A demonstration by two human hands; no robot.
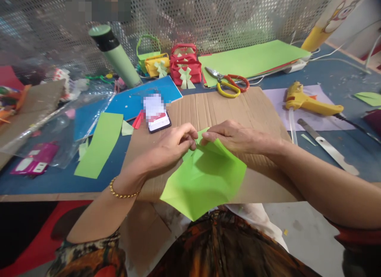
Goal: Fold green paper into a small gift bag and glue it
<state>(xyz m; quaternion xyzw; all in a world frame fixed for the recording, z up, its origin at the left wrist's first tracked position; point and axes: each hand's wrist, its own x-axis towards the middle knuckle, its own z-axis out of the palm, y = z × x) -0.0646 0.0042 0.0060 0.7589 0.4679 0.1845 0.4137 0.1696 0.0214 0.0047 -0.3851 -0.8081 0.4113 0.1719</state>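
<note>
A sheet of light green paper (202, 181), partly folded, lies on a brown corrugated cardboard sheet (226, 106) and hangs over the table's near edge. My left hand (169, 144) pinches the paper's far edge, fingers curled. My right hand (235, 136) presses and pinches the same edge right beside it, fingertips nearly meeting those of the left. A gold bracelet sits on my left wrist.
On the cardboard lies a phone (157, 118). Behind: scissors (228, 84), large green paper sheets (253, 58), red (186, 68) and yellow (157, 64) paper baskets, a green bottle (117, 54). Right: yellow glue gun (309, 102), metal blade (327, 146). Left: a green paper strip (99, 150), plastic bags.
</note>
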